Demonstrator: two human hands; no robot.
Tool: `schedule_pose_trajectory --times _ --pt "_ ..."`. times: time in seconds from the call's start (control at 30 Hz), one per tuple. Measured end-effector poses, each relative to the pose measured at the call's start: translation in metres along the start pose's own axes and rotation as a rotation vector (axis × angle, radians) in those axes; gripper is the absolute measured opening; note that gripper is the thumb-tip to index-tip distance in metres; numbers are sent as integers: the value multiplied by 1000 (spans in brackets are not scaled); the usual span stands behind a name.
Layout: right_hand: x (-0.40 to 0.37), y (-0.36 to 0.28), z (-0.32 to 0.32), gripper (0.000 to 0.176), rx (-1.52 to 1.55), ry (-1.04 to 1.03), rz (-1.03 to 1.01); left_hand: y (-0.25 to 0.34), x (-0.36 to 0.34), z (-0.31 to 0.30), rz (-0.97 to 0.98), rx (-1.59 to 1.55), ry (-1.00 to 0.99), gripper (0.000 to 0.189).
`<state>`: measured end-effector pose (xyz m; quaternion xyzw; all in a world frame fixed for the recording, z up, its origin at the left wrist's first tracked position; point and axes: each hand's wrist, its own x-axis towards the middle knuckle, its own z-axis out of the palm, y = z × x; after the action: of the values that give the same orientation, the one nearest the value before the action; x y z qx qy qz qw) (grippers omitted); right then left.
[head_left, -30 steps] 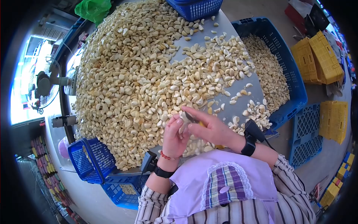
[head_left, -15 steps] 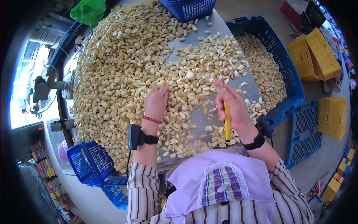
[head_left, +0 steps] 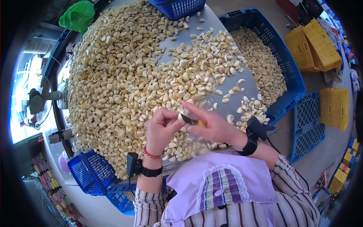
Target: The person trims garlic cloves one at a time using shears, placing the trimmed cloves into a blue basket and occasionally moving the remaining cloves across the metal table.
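Between thumb and fingers, my left hand [head_left: 160, 126] pinches a pale garlic clove [head_left: 180, 117]. My right hand [head_left: 213, 126] grips a small knife [head_left: 188, 120] by its yellow handle [head_left: 201, 123], most of which is hidden in the palm. The dark blade points left and lies right at the clove. Both hands are close together over a wide heap of peeled garlic cloves [head_left: 113, 87] spread on a metal table [head_left: 230, 83].
Right of the table stands a blue crate [head_left: 293, 72] filled with cloves. Blue baskets sit at the back edge [head_left: 177, 9] and front left [head_left: 89, 172]. A fan [head_left: 38, 98] is at the left; yellow crates [head_left: 334, 108] and a blue pallet [head_left: 308, 121] are at the right.
My left hand has lifted from the heap with a garlic clove. My right hand has moved left to meet it, turning the knife so that its blade reaches the clove.
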<state>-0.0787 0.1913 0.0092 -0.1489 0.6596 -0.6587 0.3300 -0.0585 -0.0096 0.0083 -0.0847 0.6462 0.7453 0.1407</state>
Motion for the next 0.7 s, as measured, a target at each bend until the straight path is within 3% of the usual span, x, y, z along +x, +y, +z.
schedule_pose_trajectory --times 0.13,0.2,0.27,0.33,0.4,0.47,0.5,0.57,0.6,0.67,0.7 --pt "-1 -15 0 67 136 -94 105 1 -5 3 17 -4 -10 23" --pt "-1 -3 0 59 363 -128 178 3 -5 4 23 -16 -24 23" --pt "0 1 0 55 340 -107 221 -2 -5 3 27 -26 -37 23" --pt "2 6 0 52 320 -85 259 -16 -5 -2 2 -445 -141 25" --pt "3 12 -3 47 470 84 229 -14 -4 -3 12 -588 -204 23" --pt "2 12 -11 46 560 94 192 -11 -1 -3 36 -879 -329 19" --pt "1 10 -14 46 604 158 182 -10 1 -2 33 -878 -330 19" --pt "0 9 -21 45 647 227 174 -8 8 2 273 -538 148 18" --pt "0 9 -25 45 710 255 164 -7 16 -4 273 -539 147 18" --pt "0 9 -27 44 772 277 153 -10 38 -29 131 377 88 22" --pt "1 10 -28 44 786 289 132 -17 49 -35 238 690 -21 24"
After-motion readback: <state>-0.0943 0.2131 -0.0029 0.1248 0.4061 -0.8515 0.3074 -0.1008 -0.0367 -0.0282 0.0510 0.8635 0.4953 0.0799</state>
